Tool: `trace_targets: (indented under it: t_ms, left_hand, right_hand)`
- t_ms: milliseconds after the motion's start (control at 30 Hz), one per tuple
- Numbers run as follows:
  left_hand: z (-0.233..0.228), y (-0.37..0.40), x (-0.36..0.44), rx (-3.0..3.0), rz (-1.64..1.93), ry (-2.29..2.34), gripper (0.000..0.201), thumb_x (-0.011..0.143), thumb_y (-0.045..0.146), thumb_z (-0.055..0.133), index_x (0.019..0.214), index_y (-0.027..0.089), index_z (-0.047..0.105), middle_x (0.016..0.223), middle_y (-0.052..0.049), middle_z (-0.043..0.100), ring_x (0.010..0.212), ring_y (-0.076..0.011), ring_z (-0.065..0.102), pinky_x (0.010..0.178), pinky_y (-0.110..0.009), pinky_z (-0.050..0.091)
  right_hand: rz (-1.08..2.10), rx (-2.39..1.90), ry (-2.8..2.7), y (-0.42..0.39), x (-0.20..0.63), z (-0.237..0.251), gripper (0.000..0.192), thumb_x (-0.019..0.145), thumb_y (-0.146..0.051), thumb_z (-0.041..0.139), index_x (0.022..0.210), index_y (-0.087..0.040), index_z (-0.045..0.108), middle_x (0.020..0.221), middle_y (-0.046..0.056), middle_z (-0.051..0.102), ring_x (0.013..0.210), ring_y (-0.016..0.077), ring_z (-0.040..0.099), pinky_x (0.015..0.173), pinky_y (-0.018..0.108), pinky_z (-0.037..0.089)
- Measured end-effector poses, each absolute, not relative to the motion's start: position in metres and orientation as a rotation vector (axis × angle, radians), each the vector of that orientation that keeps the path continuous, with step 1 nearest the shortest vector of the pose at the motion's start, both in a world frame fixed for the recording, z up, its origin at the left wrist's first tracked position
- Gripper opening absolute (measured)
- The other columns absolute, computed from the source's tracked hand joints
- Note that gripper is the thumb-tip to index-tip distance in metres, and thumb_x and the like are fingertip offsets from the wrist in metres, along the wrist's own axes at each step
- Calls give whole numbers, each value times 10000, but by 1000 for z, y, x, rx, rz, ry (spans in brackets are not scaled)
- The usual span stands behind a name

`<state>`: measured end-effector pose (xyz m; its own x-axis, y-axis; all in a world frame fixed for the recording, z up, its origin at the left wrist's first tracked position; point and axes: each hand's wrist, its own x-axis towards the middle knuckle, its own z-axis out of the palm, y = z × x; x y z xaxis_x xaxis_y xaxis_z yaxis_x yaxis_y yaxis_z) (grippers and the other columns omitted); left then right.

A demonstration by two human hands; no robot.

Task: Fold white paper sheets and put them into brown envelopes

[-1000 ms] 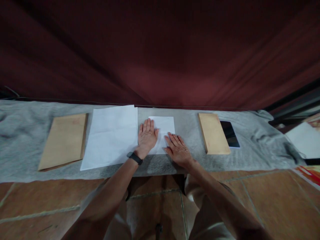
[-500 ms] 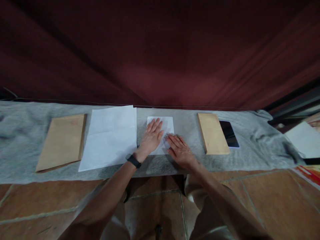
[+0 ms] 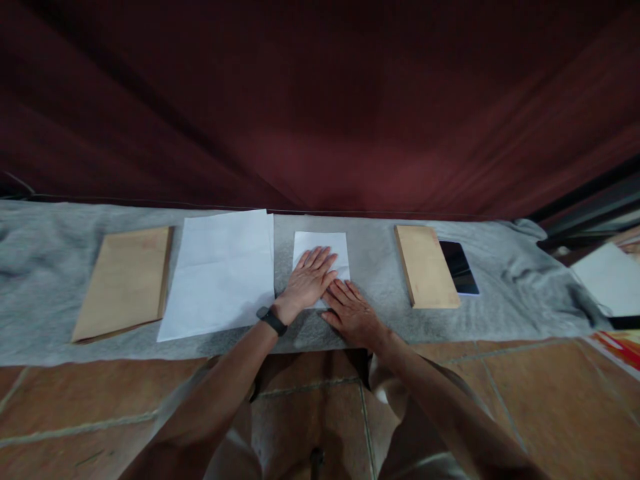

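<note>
A small white sheet of paper (image 3: 320,240), seemingly folded, lies on the grey cloth in front of me. My left hand (image 3: 309,279), with a dark band at the wrist, rests flat on its middle, fingers stretched out. Flat over the sheet's lower right part is my right hand (image 3: 353,312), its fingertips touching or nearly touching the left hand. Neither hand grips anything. Both hide much of the sheet's lower half. To the left lie larger white sheets (image 3: 220,273), one slightly askew under another.
Brown envelopes (image 3: 125,280) lie stacked at the far left. On the right, another brown stack (image 3: 427,267) partly covers a dark phone (image 3: 459,268). The grey cloth (image 3: 373,233) covers a narrow surface, with a dark red curtain (image 3: 320,133) behind it.
My left hand has slid a little right and toward me over the small sheet. My right hand has moved slightly toward me and left. The other papers stay put.
</note>
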<state>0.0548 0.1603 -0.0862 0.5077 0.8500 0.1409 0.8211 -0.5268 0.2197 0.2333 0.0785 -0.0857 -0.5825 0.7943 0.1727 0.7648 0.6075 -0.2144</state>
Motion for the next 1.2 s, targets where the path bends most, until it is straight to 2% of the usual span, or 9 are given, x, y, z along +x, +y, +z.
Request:
trace_targets:
  t_ms: [200, 433, 833, 1200]
  left_hand:
    - [-80, 162, 58, 2597, 299, 1581, 569, 1072, 438, 252, 1554, 195, 431, 1653, -65, 357, 1554, -230, 274, 1283, -450, 201]
    - [-82, 164, 51, 2577, 287, 1677, 603, 1067, 420, 245, 1579, 131, 378, 1655, -108, 326, 1562, -256, 248, 1278, -475, 207]
    - [-85, 165, 43, 2578, 316, 1721, 591, 1064, 402, 271, 1573, 126, 390, 1658, -118, 318, 1555, -272, 266, 1276, -480, 220]
    - [-83, 162, 40, 2509, 301, 1793, 584, 1059, 359, 274, 1572, 102, 382, 1645, -112, 360, 1552, -244, 275, 1275, -423, 246]
  right_hand:
    - [140, -1266, -2578, 79, 234, -89, 508, 1036, -415, 522, 1484, -177, 533, 1546, 131, 519, 1456, 285, 452, 1245, 498, 317]
    - [148, -1246, -2593, 81, 239, -87, 526, 1046, -390, 498, 1537, -206, 461, 1615, 91, 430, 1494, 270, 393, 1252, 488, 308]
    - [193, -1307, -2586, 83, 248, -85, 515, 1042, -386, 502, 1523, -200, 482, 1629, 83, 407, 1498, 270, 390, 1257, 478, 305]
    - [293, -1428, -2628, 95, 269, -83, 529, 1039, -366, 496, 1544, -215, 454, 1655, 75, 355, 1516, 276, 361, 1263, 494, 294]
